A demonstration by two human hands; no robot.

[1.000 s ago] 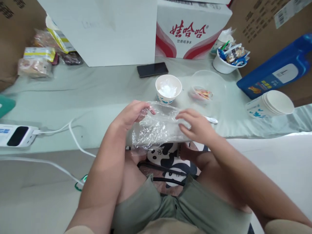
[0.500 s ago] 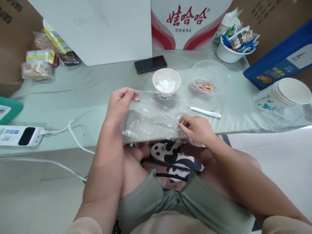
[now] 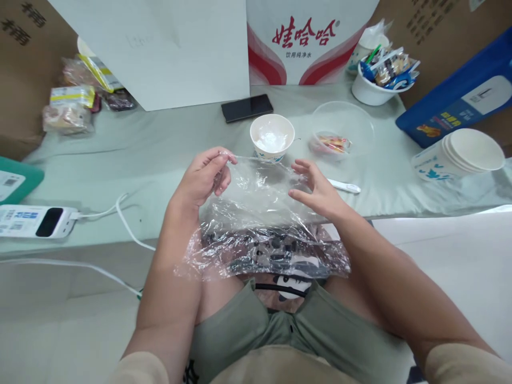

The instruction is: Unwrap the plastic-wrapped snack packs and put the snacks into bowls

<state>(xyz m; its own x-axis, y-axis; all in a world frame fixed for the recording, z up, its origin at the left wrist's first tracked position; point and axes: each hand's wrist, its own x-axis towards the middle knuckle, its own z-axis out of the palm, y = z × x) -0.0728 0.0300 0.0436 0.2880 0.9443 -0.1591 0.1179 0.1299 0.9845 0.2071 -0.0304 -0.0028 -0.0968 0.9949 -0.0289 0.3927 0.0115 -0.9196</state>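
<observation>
Slanting up from the lower left, the person's left arm (image 3: 172, 256) reaches over the table edge, bent at the elbow, with the forearm pointing steeply forward. The left hand (image 3: 206, 176) is turned inward above the table (image 3: 100, 176), its thumb and forefinger pinching the upper left edge of the clear film (image 3: 260, 200), its other fingers curled below. The film hangs crinkled between the two forearms, its upper part over the table and its lower part draped past the edge, above the lap; its lower left corner overlaps the left forearm in view. Beyond the film, a dark phone (image 3: 247, 108) lies flat, and just right of it stands a paper cup (image 3: 272, 136) with something whitish inside. The right hand (image 3: 318, 189) faces the left one, its fingers bent and spread, the thumb held well apart from them, pinching nothing; whether its fingertips touch the film, one cannot tell. Just beside that hand lies a white knife (image 3: 344, 186), its near end partly hidden, and farther back is a clear dish (image 3: 362, 120). The right arm (image 3: 384, 272) slants in from the lower right, its forearm angled inward across the table edge.
</observation>
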